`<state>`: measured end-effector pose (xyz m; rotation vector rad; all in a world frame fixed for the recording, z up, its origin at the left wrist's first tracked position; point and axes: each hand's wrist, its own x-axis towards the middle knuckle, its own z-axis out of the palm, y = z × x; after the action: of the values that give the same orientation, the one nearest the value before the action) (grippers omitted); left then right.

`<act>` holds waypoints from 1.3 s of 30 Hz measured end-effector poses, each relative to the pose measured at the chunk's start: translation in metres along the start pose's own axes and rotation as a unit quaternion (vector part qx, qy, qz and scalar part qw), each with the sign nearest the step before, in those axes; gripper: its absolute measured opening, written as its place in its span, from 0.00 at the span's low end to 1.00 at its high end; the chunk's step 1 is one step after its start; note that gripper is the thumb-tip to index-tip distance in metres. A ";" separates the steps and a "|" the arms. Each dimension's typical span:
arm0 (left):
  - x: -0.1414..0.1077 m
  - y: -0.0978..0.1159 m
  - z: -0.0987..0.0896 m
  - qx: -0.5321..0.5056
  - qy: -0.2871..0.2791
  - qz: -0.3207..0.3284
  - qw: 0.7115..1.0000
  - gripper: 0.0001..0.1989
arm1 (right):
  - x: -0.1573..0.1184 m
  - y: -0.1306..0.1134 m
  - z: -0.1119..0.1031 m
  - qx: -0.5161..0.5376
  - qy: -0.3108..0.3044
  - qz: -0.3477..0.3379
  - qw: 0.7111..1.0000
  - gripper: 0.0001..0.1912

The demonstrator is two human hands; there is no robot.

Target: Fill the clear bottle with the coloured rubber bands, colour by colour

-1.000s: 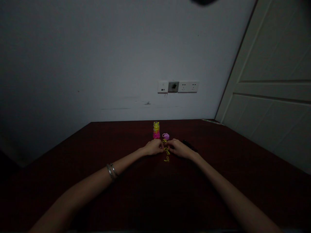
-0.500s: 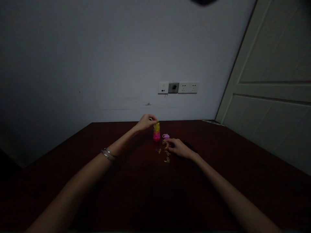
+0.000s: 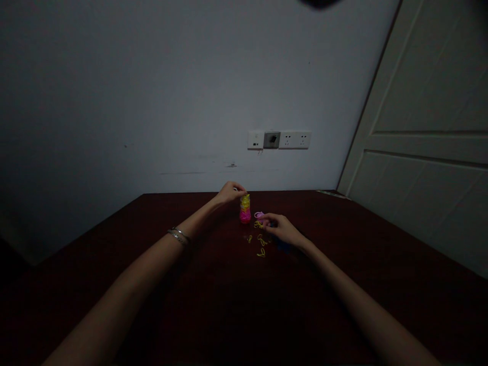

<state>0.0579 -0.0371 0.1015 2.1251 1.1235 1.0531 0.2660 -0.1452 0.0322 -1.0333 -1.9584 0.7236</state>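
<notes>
A small clear bottle [image 3: 245, 209] filled with yellow and pink bands stands upright toward the back of the dark red table. My left hand [image 3: 231, 191] is closed at its top, thumb and fingertips pinching at the rim. My right hand [image 3: 282, 229] is in a pinch, its fingertips at a yellow rubber band [image 3: 258, 224]. A light purple cap with a loop [image 3: 259, 215] lies just beyond those fingertips, partly covered by them. Several loose yellow bands [image 3: 261, 252] are strewn on the tabletop in front of the right hand.
The table [image 3: 213, 305] runs back to a grey wall with a row of sockets [image 3: 295, 140]. A pale panelled door [image 3: 430, 178] rises on the right. Under my right hand shows a dark blue patch [image 3: 282, 247], too dim to identify.
My right hand has shifted slightly, and more of the yellow bands by its fingertips shows. The dark thin object beside it is now hidden. My left hand stays at the bottle's top.
</notes>
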 end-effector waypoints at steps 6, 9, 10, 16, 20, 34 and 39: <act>-0.001 -0.004 -0.001 -0.004 -0.020 -0.002 1.000 0.10 | 0.004 0.001 -0.007 0.105 0.067 0.026 0.992 0.18; 0.000 -0.007 -0.002 -0.011 -0.034 0.006 0.999 0.10 | 0.004 0.000 -0.011 0.141 0.092 0.053 0.984 0.20; 0.000 -0.008 -0.002 -0.013 -0.034 0.010 0.999 0.11 | 0.004 0.000 -0.012 0.149 0.095 0.060 0.982 0.20; -0.004 -0.013 -0.005 -0.065 0.045 0.007 0.997 0.11 | 0.003 -0.002 -0.011 0.159 0.095 0.079 0.979 0.20; -0.019 -0.032 -0.001 -0.145 0.140 -0.096 0.975 0.14 | 0.006 0.000 -0.009 0.170 0.101 0.092 0.976 0.19; -0.056 -0.090 0.027 -0.145 0.136 -0.176 0.964 0.11 | 0.096 -0.017 -0.008 0.150 0.150 0.020 0.977 0.13; -0.057 -0.091 0.031 -0.063 0.107 -0.139 0.983 0.11 | 0.120 -0.019 0.001 0.125 0.154 0.008 0.980 0.08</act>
<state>0.0223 -0.0398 -0.0046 1.7276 1.3680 1.2033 0.2147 -0.0523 0.0918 -0.9464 -1.5523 0.7471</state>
